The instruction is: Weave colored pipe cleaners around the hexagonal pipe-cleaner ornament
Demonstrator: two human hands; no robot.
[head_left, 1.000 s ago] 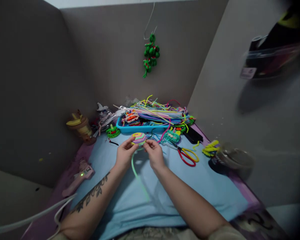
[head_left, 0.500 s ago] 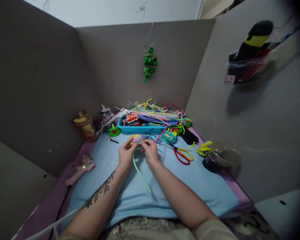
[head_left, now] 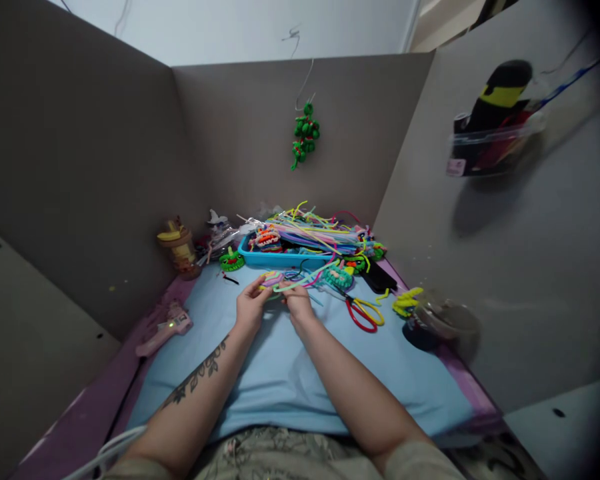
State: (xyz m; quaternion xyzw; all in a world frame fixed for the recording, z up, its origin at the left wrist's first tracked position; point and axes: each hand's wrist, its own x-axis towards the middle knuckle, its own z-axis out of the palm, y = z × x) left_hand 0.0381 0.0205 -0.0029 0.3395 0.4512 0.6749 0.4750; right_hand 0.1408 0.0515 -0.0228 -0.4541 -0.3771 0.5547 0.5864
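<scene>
Left hand (head_left: 251,308) & right hand (head_left: 295,303) both pinched on the pastel coiled disc (head_left: 271,279), held just above the blue surface (head_left: 290,373). Green pipe cleaner (head_left: 300,283) runs right from it. Blue tray (head_left: 285,259) just behind, red scissors (head_left: 363,312) near, to the right.

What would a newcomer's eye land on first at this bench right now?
Probably the bright tangle of pipe cleaners heaped over the blue tray at the back of the table. Just in front, the left hand and right hand pinch a small pastel coiled piece. A green ornament hangs on the back wall above.
</scene>
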